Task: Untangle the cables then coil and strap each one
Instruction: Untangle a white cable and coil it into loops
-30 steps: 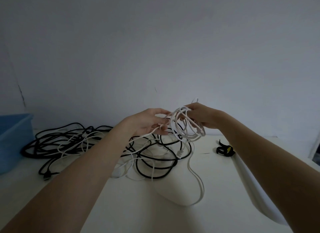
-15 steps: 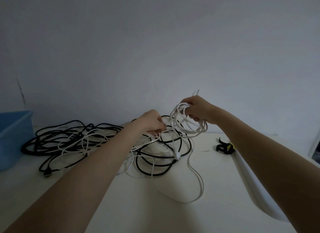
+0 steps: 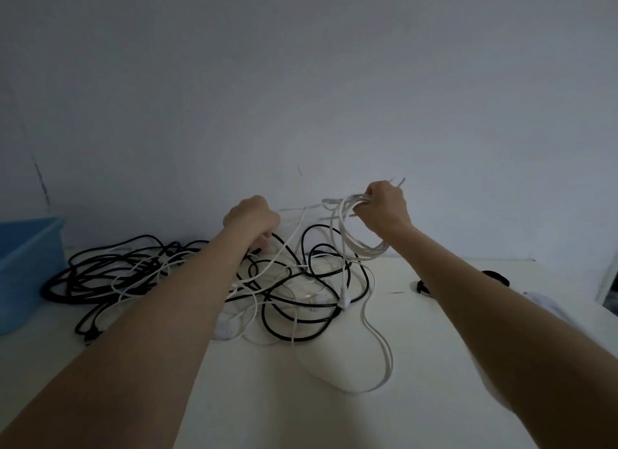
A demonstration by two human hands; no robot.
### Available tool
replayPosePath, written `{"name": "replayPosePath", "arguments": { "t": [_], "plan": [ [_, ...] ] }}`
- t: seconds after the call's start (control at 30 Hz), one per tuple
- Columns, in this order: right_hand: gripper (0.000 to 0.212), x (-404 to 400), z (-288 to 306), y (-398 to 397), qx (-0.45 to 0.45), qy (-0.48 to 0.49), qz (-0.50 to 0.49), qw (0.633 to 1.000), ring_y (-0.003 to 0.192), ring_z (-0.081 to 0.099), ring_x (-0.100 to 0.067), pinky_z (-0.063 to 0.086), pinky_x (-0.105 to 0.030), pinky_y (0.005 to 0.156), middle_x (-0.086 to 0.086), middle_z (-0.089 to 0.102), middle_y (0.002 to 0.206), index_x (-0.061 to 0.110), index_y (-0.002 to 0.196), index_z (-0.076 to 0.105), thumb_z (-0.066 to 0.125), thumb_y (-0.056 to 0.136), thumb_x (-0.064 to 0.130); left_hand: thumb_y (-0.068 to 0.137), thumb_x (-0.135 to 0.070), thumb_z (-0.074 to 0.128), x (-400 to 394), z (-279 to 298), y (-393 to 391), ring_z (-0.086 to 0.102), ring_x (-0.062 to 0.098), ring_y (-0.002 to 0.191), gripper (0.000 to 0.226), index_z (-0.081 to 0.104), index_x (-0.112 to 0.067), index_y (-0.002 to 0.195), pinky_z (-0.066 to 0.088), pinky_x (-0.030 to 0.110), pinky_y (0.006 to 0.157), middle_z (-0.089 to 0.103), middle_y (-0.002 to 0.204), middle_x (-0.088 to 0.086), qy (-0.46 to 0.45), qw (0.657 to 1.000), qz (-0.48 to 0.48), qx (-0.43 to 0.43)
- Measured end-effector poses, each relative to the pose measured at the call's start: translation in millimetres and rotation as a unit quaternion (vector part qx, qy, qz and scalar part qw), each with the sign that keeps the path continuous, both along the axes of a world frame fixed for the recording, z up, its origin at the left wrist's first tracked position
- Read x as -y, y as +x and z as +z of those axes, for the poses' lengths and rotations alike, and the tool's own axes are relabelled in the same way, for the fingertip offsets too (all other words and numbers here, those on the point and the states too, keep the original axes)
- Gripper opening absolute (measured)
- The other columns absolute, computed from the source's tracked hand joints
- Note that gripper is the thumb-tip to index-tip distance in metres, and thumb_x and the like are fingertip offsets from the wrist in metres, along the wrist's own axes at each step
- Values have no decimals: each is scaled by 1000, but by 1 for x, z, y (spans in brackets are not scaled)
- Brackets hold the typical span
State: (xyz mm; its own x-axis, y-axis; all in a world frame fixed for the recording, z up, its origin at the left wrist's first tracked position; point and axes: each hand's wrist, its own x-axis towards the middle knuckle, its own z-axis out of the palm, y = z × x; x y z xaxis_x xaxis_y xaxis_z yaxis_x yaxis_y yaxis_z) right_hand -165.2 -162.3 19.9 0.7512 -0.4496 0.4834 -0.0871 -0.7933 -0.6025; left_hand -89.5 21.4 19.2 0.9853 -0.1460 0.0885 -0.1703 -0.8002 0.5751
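The white cable (image 3: 347, 228) hangs in several loops from our right hand (image 3: 384, 211), whose grip is clamped around the gathered turns, raised above the bench (image 3: 434, 365) near the back wall. From that bundle a white strand runs leftward to our left hand (image 3: 252, 216), which is lowered into the tangle with its fingers curled; we cannot tell for certain what those fingers hold, since the back of the hand hides them. Another length of the white cable drops from the coil to the bench and sweeps forward in a long narrow loop (image 3: 378, 365) toward us. The black cables (image 3: 100, 274) lie in a loose heap across the left and middle of the bench, interwoven with thinner white strands, and several black loops sit directly under both hands. A blue bin (image 3: 26, 258) stands at the bench's left edge, apart from the heap. A small black strap (image 3: 422, 286) lies on the bench just beyond our right forearm.
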Motion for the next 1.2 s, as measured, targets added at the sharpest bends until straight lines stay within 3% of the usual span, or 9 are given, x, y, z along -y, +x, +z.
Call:
{"name": "replayPosePath", "arguments": {
  "t": [0.13, 0.27, 0.43, 0.57, 0.67, 0.8, 0.9, 1.07, 1.2],
  "plan": [
    [11, 7, 9, 1, 17, 76, 3, 997, 60, 46, -22, 41, -32, 60, -5, 47, 61, 5, 73, 52, 51, 84, 6, 83, 18, 30, -8, 11, -1, 62, 17, 44, 24, 47, 2, 76, 54, 28, 45, 63, 61, 14, -400, 900, -15, -172],
    [18, 7, 10, 7, 7, 102, -8, 995, 61, 48, -24, 39, -30, 58, -7, 48, 63, 8, 66, 47, 51, 84, 9, 91, 17, 29, -9, 27, -3, 51, 11, 43, 29, 46, -2, 78, 45, 17, 34, 57, 66, 14, -615, 759, -31, -213],
    [14, 18, 20, -7, -122, 144, 85, 978, 33, 40, -11, 32, -18, 35, -4, 46, 45, -4, 87, 63, 57, 91, 8, 89, 7, 40, -14, 24, -15, 52, 8, 42, 15, 46, -6, 85, 32, 10, 32, 64, 71, 10, -453, 855, -121, -223],
    [28, 7, 23, -13, -207, 284, 286, 891, 33, 37, -5, 32, -14, 32, 1, 45, 50, 3, 75, 56, 47, 98, 16, 91, 0, 40, 0, 15, -17, 45, 3, 31, 15, 47, -5, 79, 33, 11, 30, 67, 63, 14, -399, 867, -128, -272],
    [22, -7, 23, -11, -195, 421, 398, 792, 31, 39, -3, 33, -12, 29, 1, 51, 50, 2, 98, 54, 37, 101, 16, 95, 2, 40, 14, 9, -16, 41, 4, 27, 19, 48, 0, 78, 32, 12, 29, 61, 63, 13, -373, 886, -108, -253],
    [19, -31, 14, -17, -217, 207, 347, 888, 31, 40, -2, 33, -12, 33, 3, 49, 45, 0, 104, 58, 41, 98, 3, 92, 10, 43, 13, 8, -17, 36, 3, 26, 21, 50, 2, 74, 28, 10, 28, 51, 44, 5, -362, 888, -124, -256],
    [32, -44, 8, -12, -180, -16, 271, 945, 40, 41, -3, 32, -13, 40, 1, 47, 55, 15, 62, 55, 49, 89, 0, 92, 10, 40, 12, 4, -20, 34, 3, 26, 26, 53, 2, 71, 26, 9, 27, 53, 41, 5, -333, 893, -135, -270],
    [3, -56, 0, -2, -227, -309, 161, 909, 72, 56, -23, 43, -28, 62, 0, 49, 65, 9, 84, 61, 60, 82, 10, 82, 21, 32, 11, -3, -19, 37, 6, 37, 34, 61, 3, 78, 28, 11, 29, 51, 70, 10, -283, 925, -133, -215],
    [33, -56, -6, -10, -285, -434, 116, 847, 94, 63, -23, 44, -28, 72, -4, 62, 97, 9, 110, 60, 71, 80, 16, 91, 13, 39, 1, -2, -18, 45, 6, 37, 24, 62, 6, 89, 31, 11, 31, 62, 86, 19, -258, 934, -141, -203]
  ]
}}
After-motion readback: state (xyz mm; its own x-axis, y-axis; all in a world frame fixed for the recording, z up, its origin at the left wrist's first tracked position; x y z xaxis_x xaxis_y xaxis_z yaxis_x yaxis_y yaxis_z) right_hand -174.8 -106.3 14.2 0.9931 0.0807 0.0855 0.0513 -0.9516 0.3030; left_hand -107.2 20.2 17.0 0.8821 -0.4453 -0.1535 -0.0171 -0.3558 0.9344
